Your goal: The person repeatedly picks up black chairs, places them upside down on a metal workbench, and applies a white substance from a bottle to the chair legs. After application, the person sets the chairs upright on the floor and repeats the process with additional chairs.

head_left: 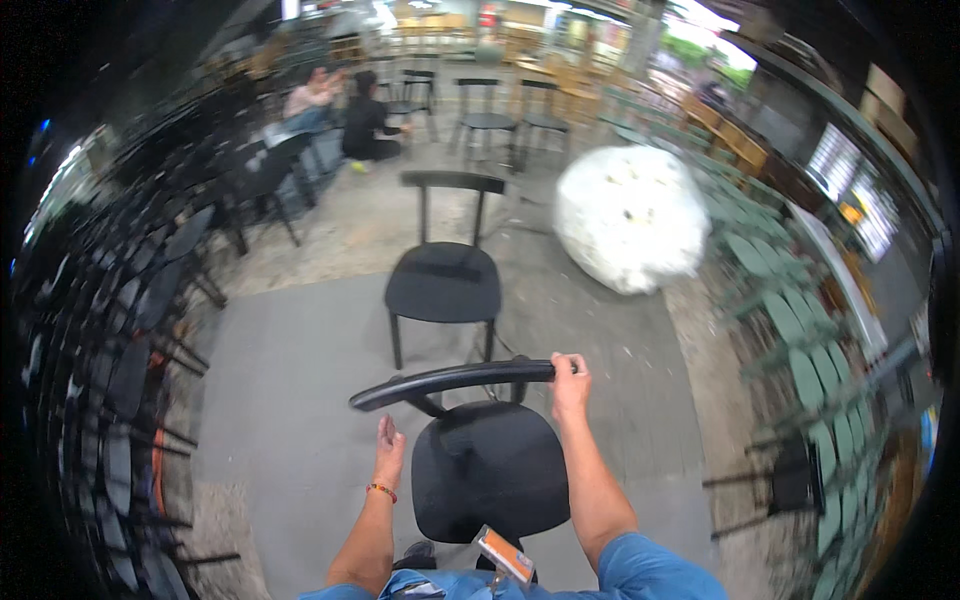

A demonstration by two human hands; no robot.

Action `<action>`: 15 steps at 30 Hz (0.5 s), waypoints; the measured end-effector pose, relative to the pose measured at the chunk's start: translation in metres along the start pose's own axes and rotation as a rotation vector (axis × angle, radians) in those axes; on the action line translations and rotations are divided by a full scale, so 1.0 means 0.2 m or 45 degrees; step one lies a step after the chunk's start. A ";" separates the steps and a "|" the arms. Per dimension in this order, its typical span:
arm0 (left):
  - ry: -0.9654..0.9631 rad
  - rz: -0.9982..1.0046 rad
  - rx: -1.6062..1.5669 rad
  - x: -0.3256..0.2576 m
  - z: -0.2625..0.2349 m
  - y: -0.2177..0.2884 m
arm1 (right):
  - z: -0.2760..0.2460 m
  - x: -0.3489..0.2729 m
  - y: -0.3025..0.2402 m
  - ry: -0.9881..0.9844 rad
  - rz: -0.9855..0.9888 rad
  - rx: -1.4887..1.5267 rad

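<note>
A black chair [490, 470] with a curved top rail [455, 380] stands right in front of me, its seat toward my body. My right hand [571, 385] is closed around the right end of that rail. Just below the rail's left end, apart from it, my left hand [390, 440] is held up with its fingers stretched out and nothing in it. A beaded bracelet circles the left wrist. Beyond this chair stands a second black chair [443, 283] of similar shape, upright on the floor. The legs of the near chair are mostly hidden under its seat.
Grey sheeting [290, 400] covers the floor. A big white wrapped bundle [630, 220] sits at the far right. Rows of black chairs [120, 380] line the left, green chairs [800, 360] the right. Two people [372, 125] sit low at the far left.
</note>
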State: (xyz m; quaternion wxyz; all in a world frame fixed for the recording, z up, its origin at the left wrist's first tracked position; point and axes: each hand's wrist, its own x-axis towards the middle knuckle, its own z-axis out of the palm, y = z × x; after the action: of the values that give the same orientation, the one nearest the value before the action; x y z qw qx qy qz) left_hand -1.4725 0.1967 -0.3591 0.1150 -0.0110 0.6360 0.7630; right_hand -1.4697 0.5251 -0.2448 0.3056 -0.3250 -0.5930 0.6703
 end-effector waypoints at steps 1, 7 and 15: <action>-0.036 0.035 -0.043 -0.05 -0.06 0.00 | -0.04 -0.20 -0.06 -0.002 0.035 0.037; -0.435 0.359 0.437 -0.43 -0.07 0.13 | -0.51 -1.05 -0.14 0.449 -0.125 0.186; -1.172 1.105 0.299 -1.11 0.41 0.59 | -1.45 -2.08 -0.50 1.015 -0.254 0.428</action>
State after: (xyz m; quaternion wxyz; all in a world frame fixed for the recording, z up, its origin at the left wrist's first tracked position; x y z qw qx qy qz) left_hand -1.2670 0.2217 -0.1932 0.0573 0.5887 0.5475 0.5919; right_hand -0.9845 0.3783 -0.1403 0.6221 -0.4451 -0.3401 0.5469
